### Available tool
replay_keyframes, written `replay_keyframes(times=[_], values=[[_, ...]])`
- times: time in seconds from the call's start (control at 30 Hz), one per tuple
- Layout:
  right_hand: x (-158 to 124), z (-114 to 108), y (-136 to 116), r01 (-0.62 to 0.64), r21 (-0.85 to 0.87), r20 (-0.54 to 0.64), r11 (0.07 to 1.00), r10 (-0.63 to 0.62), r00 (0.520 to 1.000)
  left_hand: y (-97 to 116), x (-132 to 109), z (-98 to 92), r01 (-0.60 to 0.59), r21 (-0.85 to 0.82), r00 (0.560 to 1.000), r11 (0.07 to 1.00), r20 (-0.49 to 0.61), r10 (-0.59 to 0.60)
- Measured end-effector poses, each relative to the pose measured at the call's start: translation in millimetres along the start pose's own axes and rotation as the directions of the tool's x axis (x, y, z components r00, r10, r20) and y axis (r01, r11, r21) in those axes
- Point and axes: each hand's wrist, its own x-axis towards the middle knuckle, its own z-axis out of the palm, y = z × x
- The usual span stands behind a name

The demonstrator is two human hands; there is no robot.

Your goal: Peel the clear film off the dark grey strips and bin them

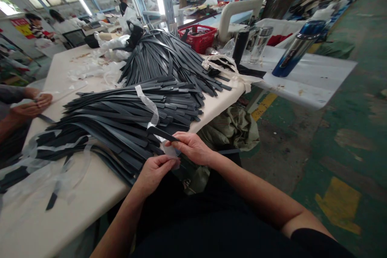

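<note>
My right hand (193, 147) is closed on the end of a black strap (163, 133), which reaches left over the pile. Close by, my left hand (156, 172) pinches a whitish translucent tape (171, 152) in front of my body. A longer strip of the same film (148, 102) lies curled across the stacked straps. The large heap of flat black straps (121, 113) covers the table just beyond my hands, most ends pointing right. Whether the tape is attached to the held strap I cannot tell.
A second fan of straps (157, 56) lies behind, beside a red basket (198, 39). A blue bottle (298, 50) and a glass bottle (260, 45) stand on a side board. At left, a co-worker's hands (33, 107) work at the pale table (99, 193). Olive sacking (232, 127) hangs beside the table edge.
</note>
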Motion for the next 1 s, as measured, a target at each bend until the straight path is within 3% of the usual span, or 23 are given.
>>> replay_keyframes(times=[0.1,0.23,0.4,0.5,0.6,0.77,1.0], values=[[-4.8,-3.7,1.1,-0.07,0.007,-0.078,0.998,0.071,0.994,-0.3,5.9,1.5,0.042,-0.196,0.995,0.98,-0.078,-0.058],[-24.2,-10.6,-3.6,-0.177,-0.008,-0.149,0.984,0.174,0.973,4.4,15.2,6.3,0.052,-0.532,0.974,0.845,-0.16,-0.16],[-60.7,-10.8,-15.0,-0.233,-0.07,-0.123,0.97,0.223,0.967,12.9,27.2,13.7,0.016,-0.699,0.949,0.715,-0.215,-0.232],[-74.7,-7.8,-15.1,-0.283,-0.04,-0.12,0.958,0.277,0.953,13.0,32.7,19.2,-0.036,-0.717,0.941,0.696,-0.259,-0.219],[-76.8,-6.2,-6.8,-0.342,0.07,-0.189,0.937,0.35,0.918,9.9,34.3,25.5,-0.066,-0.66,0.951,0.749,-0.269,-0.154],[-62.3,1.3,13.6,-0.37,0.19,-0.203,0.909,0.405,0.891,1.1,32.9,34.7,-0.103,-0.562,0.954,0.82,-0.29,-0.079],[-43.9,20.7,24.5,-0.315,0.228,-0.284,0.921,0.373,0.883,-5.9,29.8,47.1,-0.108,-0.577,0.952,0.809,-0.296,-0.084]])
